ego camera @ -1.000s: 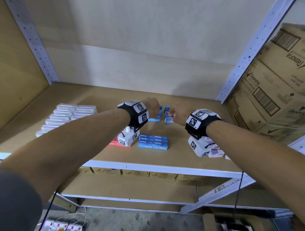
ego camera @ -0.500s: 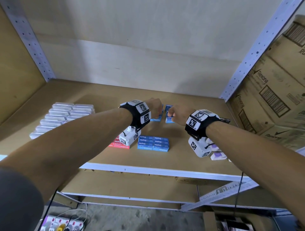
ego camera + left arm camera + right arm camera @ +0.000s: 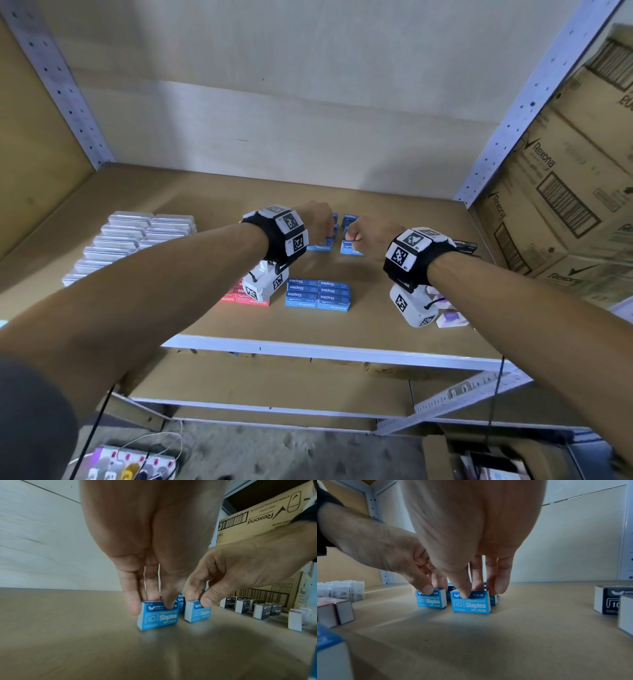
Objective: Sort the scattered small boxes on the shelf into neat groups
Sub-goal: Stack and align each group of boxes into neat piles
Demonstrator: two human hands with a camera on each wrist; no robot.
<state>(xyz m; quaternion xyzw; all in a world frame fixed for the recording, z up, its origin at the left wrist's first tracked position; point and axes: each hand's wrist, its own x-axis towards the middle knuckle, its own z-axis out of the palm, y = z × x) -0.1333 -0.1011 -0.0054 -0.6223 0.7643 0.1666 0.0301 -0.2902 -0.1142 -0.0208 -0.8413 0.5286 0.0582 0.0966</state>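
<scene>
Two blue staples boxes stand upright side by side at the middle back of the shelf (image 3: 394, 329). My left hand (image 3: 150, 605) pinches the left blue box (image 3: 157, 615) from above, thumb in front and fingers behind. My right hand (image 3: 479, 592) pinches the right blue box (image 3: 471, 603) the same way. In the head view the left hand (image 3: 322, 226) and right hand (image 3: 356, 238) sit close together over these boxes (image 3: 320, 246). More blue boxes stand behind them, mostly hidden. A neat block of blue boxes (image 3: 317, 294) lies nearer the front edge.
Red boxes (image 3: 243, 299) lie left of the blue block. Rows of clear boxes (image 3: 137, 236) fill the left side. Black boxes (image 3: 248, 605) and white-purple boxes (image 3: 452, 317) sit at the right. Cardboard cartons (image 3: 565, 192) stand beyond the right post.
Both hands stay pinched on the same two blue boxes at the same spot on the shelf. Only the head view has shifted slightly.
</scene>
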